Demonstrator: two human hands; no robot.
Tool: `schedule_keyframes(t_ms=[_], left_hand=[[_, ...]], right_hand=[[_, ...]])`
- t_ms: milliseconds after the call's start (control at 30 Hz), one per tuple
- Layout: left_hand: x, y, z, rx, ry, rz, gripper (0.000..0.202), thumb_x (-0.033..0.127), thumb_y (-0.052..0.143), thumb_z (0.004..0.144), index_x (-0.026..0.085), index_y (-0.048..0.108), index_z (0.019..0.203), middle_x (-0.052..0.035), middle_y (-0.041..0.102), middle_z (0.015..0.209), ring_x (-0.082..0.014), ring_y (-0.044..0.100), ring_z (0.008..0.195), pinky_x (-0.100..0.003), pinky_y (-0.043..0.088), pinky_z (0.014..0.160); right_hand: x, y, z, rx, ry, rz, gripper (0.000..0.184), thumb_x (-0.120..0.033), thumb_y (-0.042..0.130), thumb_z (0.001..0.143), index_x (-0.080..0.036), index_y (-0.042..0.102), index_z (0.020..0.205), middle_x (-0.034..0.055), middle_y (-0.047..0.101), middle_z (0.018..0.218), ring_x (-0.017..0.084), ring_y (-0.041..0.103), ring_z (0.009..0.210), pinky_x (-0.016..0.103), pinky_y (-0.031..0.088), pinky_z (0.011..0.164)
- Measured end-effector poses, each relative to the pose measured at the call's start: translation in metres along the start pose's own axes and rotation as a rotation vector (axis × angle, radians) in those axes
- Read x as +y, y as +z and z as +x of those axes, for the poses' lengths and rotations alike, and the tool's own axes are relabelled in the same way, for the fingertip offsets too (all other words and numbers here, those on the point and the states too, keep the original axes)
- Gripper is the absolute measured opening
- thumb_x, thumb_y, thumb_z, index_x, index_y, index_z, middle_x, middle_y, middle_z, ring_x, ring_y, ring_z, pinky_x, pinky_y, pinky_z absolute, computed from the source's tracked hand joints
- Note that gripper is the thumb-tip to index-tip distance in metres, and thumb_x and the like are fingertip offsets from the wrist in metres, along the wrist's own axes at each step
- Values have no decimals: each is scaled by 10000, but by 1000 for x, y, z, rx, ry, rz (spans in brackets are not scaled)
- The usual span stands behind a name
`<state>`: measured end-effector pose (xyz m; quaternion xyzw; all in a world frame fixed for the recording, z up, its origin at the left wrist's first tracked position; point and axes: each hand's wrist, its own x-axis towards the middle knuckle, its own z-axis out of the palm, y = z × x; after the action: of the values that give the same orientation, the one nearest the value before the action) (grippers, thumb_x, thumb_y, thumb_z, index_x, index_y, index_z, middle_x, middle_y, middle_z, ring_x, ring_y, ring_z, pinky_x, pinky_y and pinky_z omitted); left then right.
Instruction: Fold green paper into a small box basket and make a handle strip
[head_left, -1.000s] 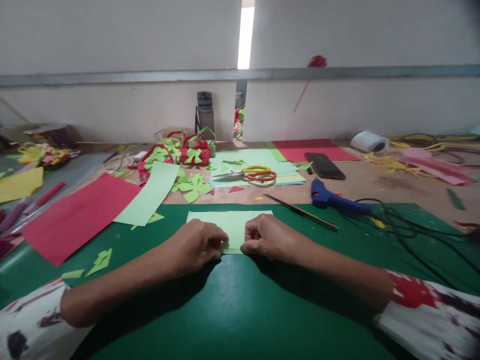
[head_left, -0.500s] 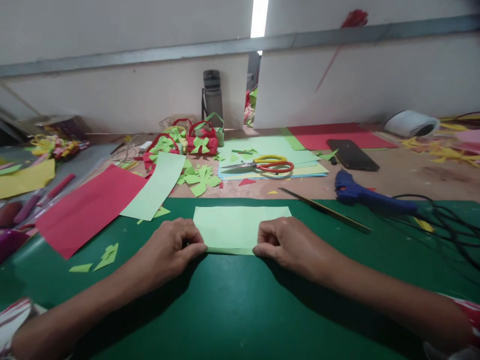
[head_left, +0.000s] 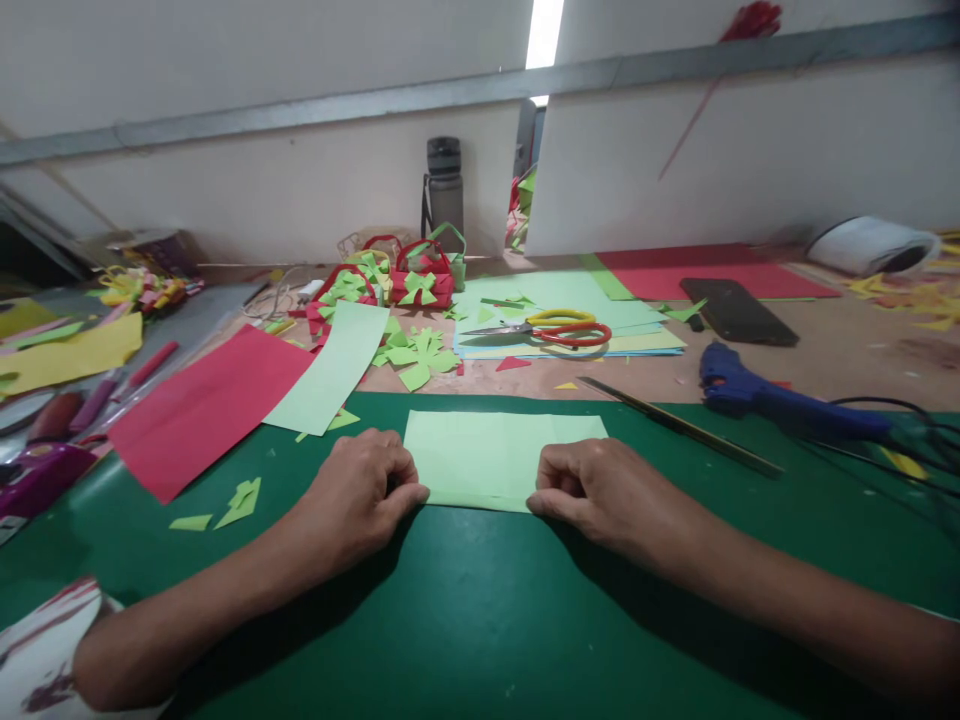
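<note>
A light green sheet of paper [head_left: 480, 450] lies on the green mat [head_left: 465, 620] in front of me. Along its near edge runs a narrow folded strip. My left hand [head_left: 373, 485] pinches the near left corner, thumb in front and fingers curled behind it. At the near right end, my right hand [head_left: 589, 490] grips the same fold between thumb and curled fingers. Faint creases cross the sheet. Both hands rest low, close to the mat, and the corners under the fingers are hidden.
Scissors [head_left: 562, 328] lie on stacked paper behind the sheet. To the right are a thin metal strip [head_left: 675, 425], a blue glue gun [head_left: 780, 395] with its cable and a phone [head_left: 739, 310]. Red paper [head_left: 214, 410] and green scraps [head_left: 240, 502] lie left; small paper baskets [head_left: 420, 285] stand behind.
The whole view has shifted, so everything appears farther right, except that the near things stay at about the same height. Both hands keep their pinch on the sheet's folded near edge.
</note>
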<state>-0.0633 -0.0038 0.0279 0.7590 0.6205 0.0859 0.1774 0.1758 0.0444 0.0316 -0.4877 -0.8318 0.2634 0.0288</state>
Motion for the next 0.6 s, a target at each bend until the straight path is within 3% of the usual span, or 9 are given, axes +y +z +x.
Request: schedule_keyframes(t_ms=[400, 467, 600], left_hand=[[0, 2, 0, -1, 20, 40, 176, 237, 549, 827, 156, 544, 671, -18, 537, 729, -181, 471, 736, -291, 321, 649], [-4, 3, 2, 18, 71, 77, 72, 222, 554, 825, 166, 595, 846, -21, 535, 783, -182, 470, 760, -292, 324, 672], [-10, 1, 9, -12, 339, 270, 490, 152, 501, 853, 337, 432, 1301, -19, 489, 909, -158, 438, 771, -274, 292, 690]], right_hand=[[1, 1, 0, 4, -11, -6, 164, -252, 585, 750, -186, 560, 602, -7, 573, 578, 113, 468, 538, 238, 241, 488], [0, 0, 0, -3, -9, -2, 170, -248, 586, 750, -184, 555, 595, -5, 572, 576, 113, 468, 537, 238, 242, 486], [-2, -2, -1, -5, -12, -6, 155, -239, 586, 749, -182, 563, 607, 0, 583, 590, 114, 473, 544, 238, 244, 489]])
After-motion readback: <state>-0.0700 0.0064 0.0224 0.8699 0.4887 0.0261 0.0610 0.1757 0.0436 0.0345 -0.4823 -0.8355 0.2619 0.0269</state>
